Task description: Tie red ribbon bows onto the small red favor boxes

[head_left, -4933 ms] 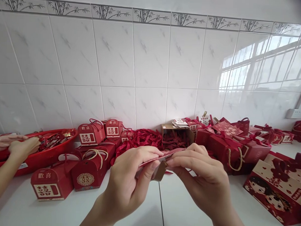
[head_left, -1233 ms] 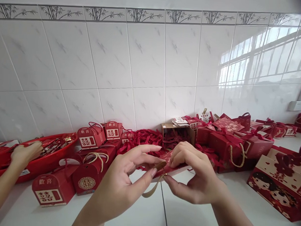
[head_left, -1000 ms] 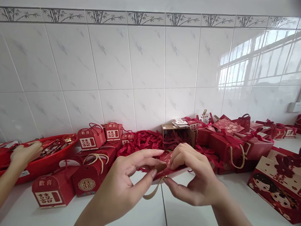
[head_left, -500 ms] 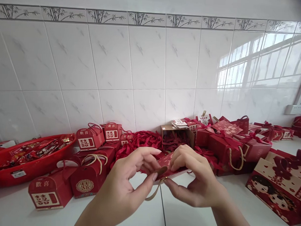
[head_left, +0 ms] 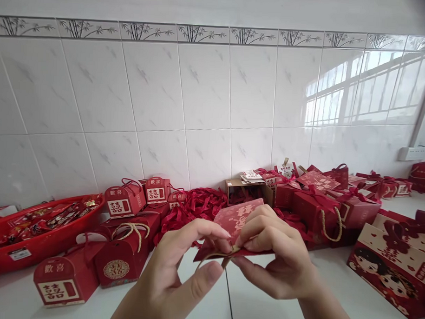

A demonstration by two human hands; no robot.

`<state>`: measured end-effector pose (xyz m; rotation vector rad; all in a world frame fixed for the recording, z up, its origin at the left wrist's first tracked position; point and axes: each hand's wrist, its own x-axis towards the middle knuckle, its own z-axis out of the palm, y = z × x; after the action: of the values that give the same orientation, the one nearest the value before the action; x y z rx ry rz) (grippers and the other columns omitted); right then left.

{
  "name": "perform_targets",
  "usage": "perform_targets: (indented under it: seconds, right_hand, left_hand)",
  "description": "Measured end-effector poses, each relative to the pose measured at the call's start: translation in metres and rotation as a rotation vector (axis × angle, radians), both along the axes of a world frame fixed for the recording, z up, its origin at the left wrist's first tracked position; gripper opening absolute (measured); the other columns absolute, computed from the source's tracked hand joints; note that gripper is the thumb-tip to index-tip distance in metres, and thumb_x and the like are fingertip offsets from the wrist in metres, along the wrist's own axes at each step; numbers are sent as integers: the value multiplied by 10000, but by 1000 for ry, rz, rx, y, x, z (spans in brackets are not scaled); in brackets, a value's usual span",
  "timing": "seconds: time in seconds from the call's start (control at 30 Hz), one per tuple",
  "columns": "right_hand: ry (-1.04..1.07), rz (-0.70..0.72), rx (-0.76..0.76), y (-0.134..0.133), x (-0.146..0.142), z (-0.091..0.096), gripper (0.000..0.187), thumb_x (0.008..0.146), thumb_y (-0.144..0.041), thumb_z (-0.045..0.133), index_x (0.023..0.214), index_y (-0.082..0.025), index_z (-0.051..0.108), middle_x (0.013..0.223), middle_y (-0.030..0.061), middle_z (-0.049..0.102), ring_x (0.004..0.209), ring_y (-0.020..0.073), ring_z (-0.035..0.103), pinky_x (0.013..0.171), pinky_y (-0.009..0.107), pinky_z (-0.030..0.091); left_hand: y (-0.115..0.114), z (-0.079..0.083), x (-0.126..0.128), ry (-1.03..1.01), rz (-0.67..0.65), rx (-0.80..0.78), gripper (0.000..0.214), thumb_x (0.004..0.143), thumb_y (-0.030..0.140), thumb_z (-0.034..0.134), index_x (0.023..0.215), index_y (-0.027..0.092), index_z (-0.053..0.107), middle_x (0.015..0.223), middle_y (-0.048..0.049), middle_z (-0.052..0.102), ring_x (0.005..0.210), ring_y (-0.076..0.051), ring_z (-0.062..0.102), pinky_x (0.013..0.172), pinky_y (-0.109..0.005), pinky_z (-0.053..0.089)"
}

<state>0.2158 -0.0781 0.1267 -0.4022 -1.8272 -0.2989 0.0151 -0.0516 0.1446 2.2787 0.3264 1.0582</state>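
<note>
A red gift box (head_left: 243, 218) with pale printed characters is held up in front of me, its far panel tilted upward. My right hand (head_left: 277, 252) pinches its near edge, thumb below and fingers on top. At that same edge a thin tan ribbon (head_left: 207, 257) passes through the middle and hangs in a loop toward the left. My left hand (head_left: 191, 266) has its curled fingertips on the ribbon at the edge, the thumb lower beside it. The fingers partly hide the ribbon and the box's near side.
Finished-looking red boxes (head_left: 64, 277) stand at left beside a red basin (head_left: 24, 250) of wrapped sweets. Behind my hands lie a heap of red ribbons (head_left: 206, 201) and an open cardboard box (head_left: 232, 183). More red gift boxes (head_left: 315, 216) and a cartoon-printed box (head_left: 386, 272) occupy the right.
The red box has tipped so its printed panel shows more. My left fingers have shifted in against its edge, and the ribbon end is pulled lower. The view has tilted slightly up.
</note>
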Motion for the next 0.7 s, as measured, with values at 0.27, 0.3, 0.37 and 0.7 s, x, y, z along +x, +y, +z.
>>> perform_targets:
  seconds: [0.27, 0.3, 0.37, 0.7]
  right_hand:
    - [84, 76, 69, -4, -1, 5, 195, 730, -65, 637, 742, -188, 485, 687, 35, 636, 582, 144, 529, 585, 336, 409]
    - [92, 88, 79, -4, -2, 5, 186, 731, -69, 634, 747, -186, 489, 684, 35, 633, 584, 146, 533, 588, 340, 410]
    - [113, 105, 91, -5, -2, 5, 178, 732, -73, 635, 757, -183, 498, 686, 36, 632, 595, 151, 542, 596, 349, 413]
    - [166, 159, 62, -3, -1, 2, 190, 749, -50, 647, 770, -179, 509, 733, 29, 624, 627, 144, 564, 611, 350, 443]
  left_hand:
    - [25, 0, -5, -102, -307, 166, 567, 663, 286, 813, 1165, 283, 550, 990, -53, 651, 912, -221, 615, 850, -368, 517]
    - [25, -1, -5, -127, -286, 181, 550, 673, 231, 807, 1158, 280, 552, 987, -48, 653, 917, -211, 615, 852, -353, 520]
    - [22, -3, -2, -157, -253, 198, 529, 673, 219, 806, 1141, 266, 563, 972, -40, 650, 926, -204, 613, 863, -332, 523]
    - [12, -5, 13, -266, -152, 201, 329, 742, 84, 717, 1021, 232, 626, 919, -23, 678, 868, -164, 654, 764, -262, 573]
